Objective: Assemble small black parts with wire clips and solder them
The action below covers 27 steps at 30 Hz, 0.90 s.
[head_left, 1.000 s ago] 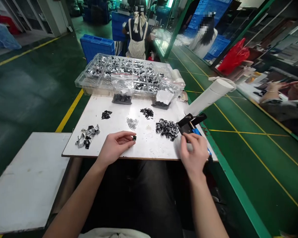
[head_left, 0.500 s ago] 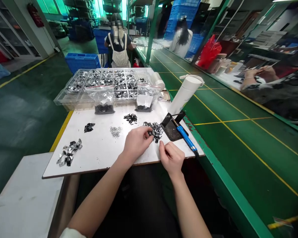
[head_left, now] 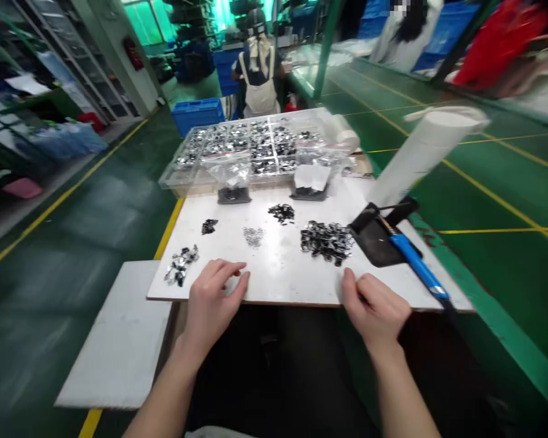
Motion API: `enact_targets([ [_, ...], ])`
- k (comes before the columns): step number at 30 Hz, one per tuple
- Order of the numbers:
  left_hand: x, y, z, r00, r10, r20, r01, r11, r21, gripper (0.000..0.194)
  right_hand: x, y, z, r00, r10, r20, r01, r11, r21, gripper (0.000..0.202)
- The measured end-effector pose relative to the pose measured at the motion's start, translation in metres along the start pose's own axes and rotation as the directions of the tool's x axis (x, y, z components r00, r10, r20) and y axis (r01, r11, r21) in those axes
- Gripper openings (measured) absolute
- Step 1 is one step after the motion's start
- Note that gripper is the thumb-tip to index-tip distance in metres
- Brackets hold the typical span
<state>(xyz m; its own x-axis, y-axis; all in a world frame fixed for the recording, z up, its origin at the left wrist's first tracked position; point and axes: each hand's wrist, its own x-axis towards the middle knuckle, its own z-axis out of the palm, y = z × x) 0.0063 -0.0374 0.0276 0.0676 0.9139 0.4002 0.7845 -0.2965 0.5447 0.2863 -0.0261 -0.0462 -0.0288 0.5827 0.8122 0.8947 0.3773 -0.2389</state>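
My left hand (head_left: 217, 295) is over the front edge of the white board (head_left: 274, 283), thumb and fingers apart with nothing between them. It is nearest the silvery and black pieces (head_left: 181, 265) at the left. My right hand (head_left: 377, 304) is closed at the front edge, below the large pile of black parts (head_left: 327, 241); what it holds, if anything, is hidden. Small silver parts (head_left: 254, 236) and two smaller black piles (head_left: 281, 213) (head_left: 209, 226) lie farther back.
A blue soldering iron (head_left: 418, 264) rests on a black stand (head_left: 377, 237) at right, beside a white bottle (head_left: 427, 152). Two plastic bags (head_left: 234, 182) (head_left: 311, 179) stand before a clear compartment tray (head_left: 187, 176). A person (head_left: 259, 73) sits beyond.
My left hand has moved left and back from the large black pile, and its fingers have parted. My right hand remains closed near the front edge. The camera view has turned left.
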Motion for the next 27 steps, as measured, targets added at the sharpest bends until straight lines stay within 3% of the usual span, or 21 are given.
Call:
enact_targets([
  [2, -0.012, -0.028, -0.024, 0.982, -0.113, -0.154, 0.134, 0.982, 0.130, 0.017, 0.001, 0.001, 0.001, 1.000, -0.021, -0.016, 0.020, 0.999, -0.030, 0.048],
  [4, -0.021, -0.051, -0.045, 0.948, -0.211, -0.240, 0.267, 0.935, 0.232, 0.024, 0.001, 0.002, 0.002, 0.999, -0.040, -0.036, 0.038, 0.998, -0.052, 0.048],
  [7, -0.030, -0.070, -0.060, 0.926, -0.316, -0.208, 0.367, 0.883, 0.292, 0.044, 0.002, 0.002, 0.003, 0.997, -0.058, -0.051, 0.054, 0.995, -0.081, 0.048],
  [9, -0.032, -0.074, -0.060, 0.924, -0.352, -0.153, 0.381, 0.885, 0.269, 0.047, 0.003, 0.001, 0.003, 0.997, -0.054, -0.054, 0.050, 0.995, -0.086, 0.048],
  [11, -0.033, -0.073, -0.055, 0.923, -0.361, -0.132, 0.383, 0.894, 0.232, 0.038, 0.003, 0.000, 0.003, 0.998, -0.043, -0.048, 0.040, 0.996, -0.075, 0.050],
  [15, -0.035, -0.072, -0.045, 0.928, -0.333, -0.168, 0.362, 0.912, 0.193, 0.020, 0.005, -0.003, 0.001, 0.999, -0.043, -0.017, 0.042, 0.998, -0.051, 0.052],
  [21, -0.036, -0.073, -0.043, 0.936, -0.277, -0.218, 0.317, 0.932, 0.177, 0.020, 0.005, -0.004, 0.000, 0.998, -0.052, -0.020, 0.052, 0.998, -0.032, 0.051],
  [27, -0.038, -0.074, -0.044, 0.943, -0.276, -0.187, 0.307, 0.938, 0.161, 0.015, 0.007, -0.009, -0.002, 1.000, 0.019, 0.008, -0.019, 0.996, 0.087, 0.051],
])
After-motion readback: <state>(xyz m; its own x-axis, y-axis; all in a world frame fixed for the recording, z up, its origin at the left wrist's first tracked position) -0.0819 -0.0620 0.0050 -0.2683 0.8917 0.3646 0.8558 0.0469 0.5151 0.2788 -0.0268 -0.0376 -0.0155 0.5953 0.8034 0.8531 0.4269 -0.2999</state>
